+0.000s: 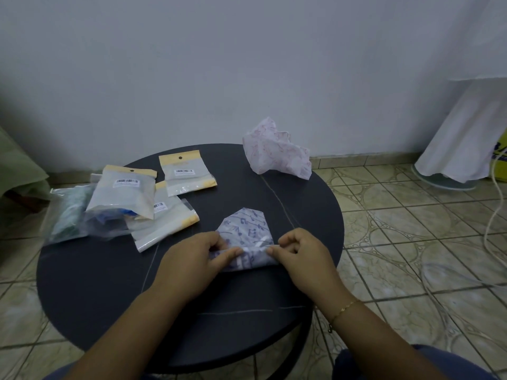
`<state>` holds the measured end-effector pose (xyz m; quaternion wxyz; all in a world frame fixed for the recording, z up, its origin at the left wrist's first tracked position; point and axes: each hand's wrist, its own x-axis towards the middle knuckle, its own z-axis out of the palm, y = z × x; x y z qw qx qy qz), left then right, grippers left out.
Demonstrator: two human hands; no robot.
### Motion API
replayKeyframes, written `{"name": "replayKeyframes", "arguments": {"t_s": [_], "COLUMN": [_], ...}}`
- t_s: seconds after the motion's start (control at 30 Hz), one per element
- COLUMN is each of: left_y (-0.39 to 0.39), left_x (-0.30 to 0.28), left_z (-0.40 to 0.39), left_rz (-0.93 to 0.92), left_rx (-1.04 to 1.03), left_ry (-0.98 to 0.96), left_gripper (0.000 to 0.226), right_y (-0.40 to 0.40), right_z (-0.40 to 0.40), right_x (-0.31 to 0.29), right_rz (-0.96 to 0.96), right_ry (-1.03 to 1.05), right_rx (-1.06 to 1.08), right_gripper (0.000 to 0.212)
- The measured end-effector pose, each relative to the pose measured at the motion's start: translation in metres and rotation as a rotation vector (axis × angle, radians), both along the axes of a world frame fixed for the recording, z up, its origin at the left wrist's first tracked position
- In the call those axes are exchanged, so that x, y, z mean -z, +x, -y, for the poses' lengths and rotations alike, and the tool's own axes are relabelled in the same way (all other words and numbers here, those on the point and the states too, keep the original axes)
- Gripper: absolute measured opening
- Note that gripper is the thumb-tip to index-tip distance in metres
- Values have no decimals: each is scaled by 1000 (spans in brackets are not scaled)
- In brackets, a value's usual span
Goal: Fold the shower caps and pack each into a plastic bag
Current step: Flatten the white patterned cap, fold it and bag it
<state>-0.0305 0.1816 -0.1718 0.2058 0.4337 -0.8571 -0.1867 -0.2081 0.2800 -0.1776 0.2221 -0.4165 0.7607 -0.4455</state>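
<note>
- Left hand [192,256] and right hand [299,250], lower centre of frame: the near rolled edge of the purple cap [247,237] is pinched by both, thumb against curled fingers, one hand at each end.
- The cap is lain flat between and just beyond the hands; its long axis runs away toward frame top, ending in a blunt point. The rolled edge lies crosswise, left to right. Both hands are about equally near.
- Judged: the next fold or roll would be carried away from the body, along that axis.
- Pink cap [277,152], unfolded and crumpled, is seen at upper right of the table [90,283], well apart.
- Bags [123,198], some filled, some flat, are heaped at left centre, near the left hand.
- Table: round, dark, matt. Tiled floor [411,229], pale wall behind, white cloth at far right.
</note>
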Motion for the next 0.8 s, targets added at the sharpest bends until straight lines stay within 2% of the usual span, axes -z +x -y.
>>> {"name": "replayKeyframes", "arguments": {"t_s": [0.17,0.23,0.33,0.4,0.5,0.6,0.67,0.77,0.8], "left_y": [-3,-4,-9,-13,-14,-12,-11,-10,-9], "left_x": [7,12,20,23,21,18,19,20,19], "left_z": [4,7,7,5,0,-4,-3,-4,-4], "left_rz": [78,77,-33,-66,-39,10,71,105,113], "left_rx": [-49,-22,105,240,299,263,275,279,273], "left_ry": [-118,-220,-451,-523,-466,-354,-352,-360,-365], "left_gripper": [45,50,33,20,25,30,37,39,38], "right_y": [5,7,8,10,9,7,5,2,1], "right_z": [7,8,11,12,13,11,9,10,10], "right_x": [1,3,9,12,19,17,16,12,12], "right_rz": [-98,-188,-375,-500,-724,-766,-823,-759,-724], "right_ry": [25,15,-47,-96,-104,-29,3,41,51], "right_rx": [60,67,40,-16,-80,-126,-178,-325,-367], "right_gripper": [22,22,16,10,24,29,32,52,53]}}
